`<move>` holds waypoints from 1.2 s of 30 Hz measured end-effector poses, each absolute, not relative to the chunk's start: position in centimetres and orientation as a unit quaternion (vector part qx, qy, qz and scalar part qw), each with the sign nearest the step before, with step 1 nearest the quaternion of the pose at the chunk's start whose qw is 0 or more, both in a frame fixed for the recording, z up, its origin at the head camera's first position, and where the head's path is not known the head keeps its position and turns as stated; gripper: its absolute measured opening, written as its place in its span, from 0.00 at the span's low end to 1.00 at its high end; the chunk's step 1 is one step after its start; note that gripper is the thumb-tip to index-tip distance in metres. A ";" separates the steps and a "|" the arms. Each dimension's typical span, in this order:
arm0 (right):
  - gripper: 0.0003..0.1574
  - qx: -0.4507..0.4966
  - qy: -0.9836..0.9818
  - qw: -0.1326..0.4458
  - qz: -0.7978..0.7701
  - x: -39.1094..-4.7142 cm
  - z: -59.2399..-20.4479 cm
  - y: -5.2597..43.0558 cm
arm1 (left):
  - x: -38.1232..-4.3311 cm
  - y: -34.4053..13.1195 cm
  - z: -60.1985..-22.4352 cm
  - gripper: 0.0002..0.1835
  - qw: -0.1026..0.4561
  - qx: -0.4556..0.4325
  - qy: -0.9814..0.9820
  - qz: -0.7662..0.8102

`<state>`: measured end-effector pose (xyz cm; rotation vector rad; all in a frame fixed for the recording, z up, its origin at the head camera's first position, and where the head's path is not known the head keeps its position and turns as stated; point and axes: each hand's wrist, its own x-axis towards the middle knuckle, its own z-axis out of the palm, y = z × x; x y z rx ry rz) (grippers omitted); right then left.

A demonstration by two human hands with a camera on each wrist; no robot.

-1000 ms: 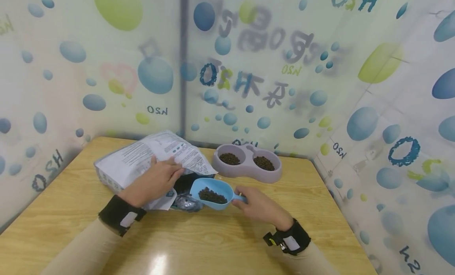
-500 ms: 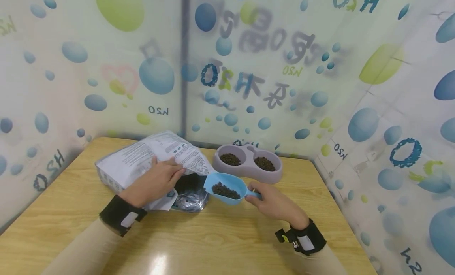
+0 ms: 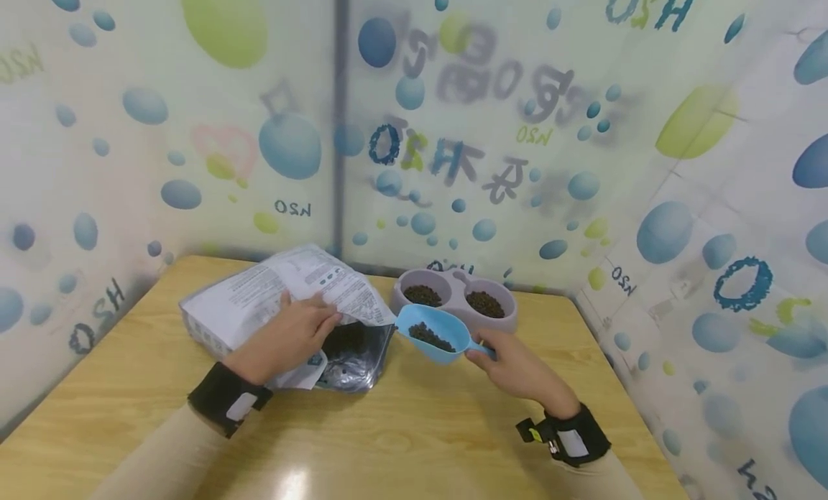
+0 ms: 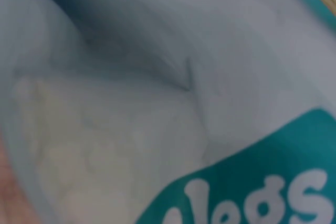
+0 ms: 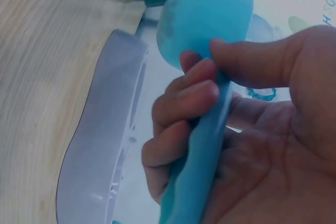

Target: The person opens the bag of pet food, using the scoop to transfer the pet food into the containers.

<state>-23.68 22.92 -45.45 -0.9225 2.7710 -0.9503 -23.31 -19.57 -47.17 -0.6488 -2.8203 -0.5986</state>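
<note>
My right hand (image 3: 517, 363) grips the handle of a light-blue scoop (image 3: 435, 329), its fingers wrapped round the handle in the right wrist view. Brown pet-food kibble (image 3: 430, 337) lies in the scoop, which hovers before a grey double pet bowl (image 3: 399, 284). At the left, my left hand (image 3: 291, 335) holds the upper layer of a white pet-food bag (image 3: 239, 299) at its mouth; some of its fingertips are hidden. The silvery lining (image 3: 356, 371) shows below the hand, with dark kibble inside. Close up in the left wrist view is the bag's printed surface (image 4: 252, 77).
Both hollows of the bowl hold kibble (image 3: 485, 304). Bag and bowl stand on a wooden table (image 3: 401, 435), near its back edge. A patterned wall covering (image 3: 440, 220) rises behind and at both sides.
My right hand has carried the loaded scoop up and right, away from the bag's mouth to just before the bowl. My left hand stays on the bag. The view has tilted slightly.
</note>
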 end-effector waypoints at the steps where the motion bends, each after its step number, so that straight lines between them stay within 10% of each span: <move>1: 0.13 -0.292 0.904 0.035 -0.310 -23.8 -45.5 23.1 | -23.3 -19.6 -47.3 0.20 0.092 -0.217 -0.951 -0.202; 36: 0.15 -0.102 0.960 -0.033 -0.258 -27.1 -45.7 27.7 | -23.2 -19.5 -47.4 0.22 0.097 -0.212 -0.953 -0.194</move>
